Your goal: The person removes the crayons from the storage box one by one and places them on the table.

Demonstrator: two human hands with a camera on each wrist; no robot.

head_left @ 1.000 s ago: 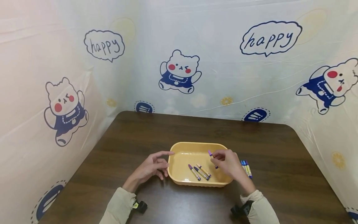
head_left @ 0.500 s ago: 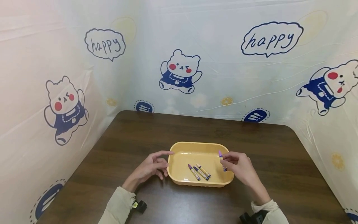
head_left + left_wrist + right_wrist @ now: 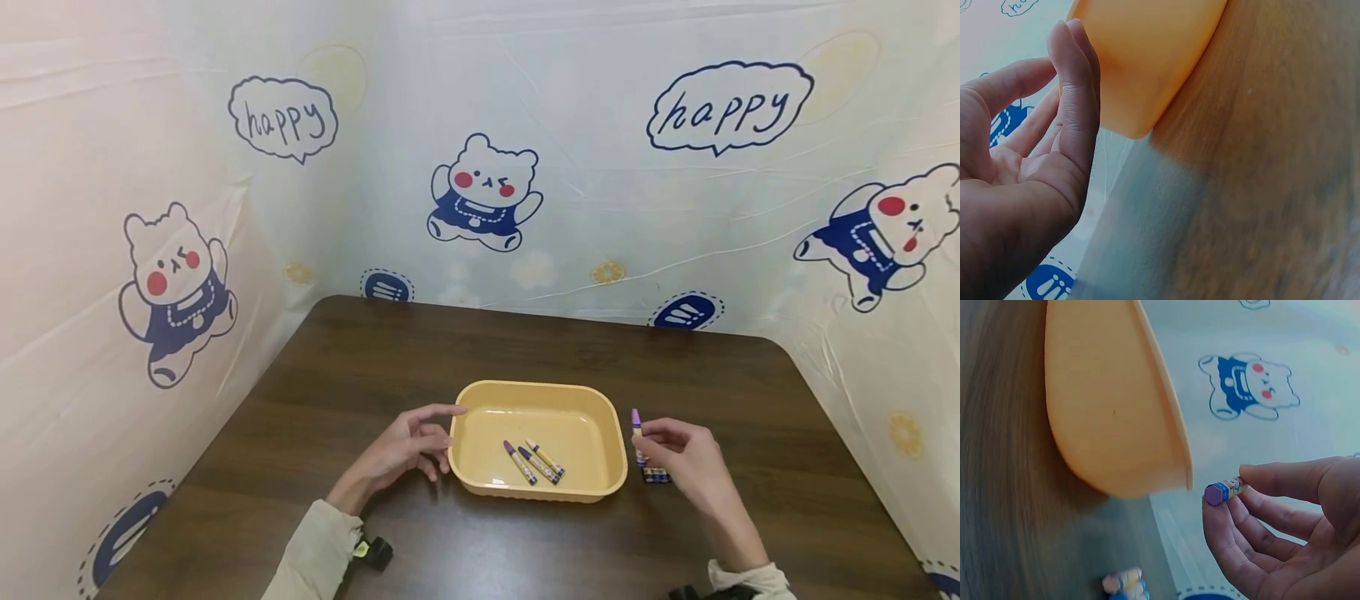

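Observation:
My right hand (image 3: 692,458) pinches a purple crayon (image 3: 636,423) between thumb and fingertips, just right of the yellow tray (image 3: 540,492). Its purple hexagonal end (image 3: 1215,494) faces the camera in the right wrist view. Below that hand, a small row of crayons (image 3: 656,475) lies on the table, partly hidden. Inside the tray rest 3 crayons: a purple one (image 3: 520,462), a dark blue one (image 3: 540,465) and a pale-tipped one (image 3: 546,457). My left hand (image 3: 397,446) is at the tray's left rim, fingers loosely extended and fingertips touching the edge.
The brown wooden table (image 3: 420,358) stretches behind and to both sides of the tray. A pale printed curtain (image 3: 585,208) with cartoon bears surrounds the table on the far and lateral sides.
My right hand has carried the purple crayon rightward from above the tray to beyond its right rim, over the row of crayons. My left hand and the tray have stayed put.

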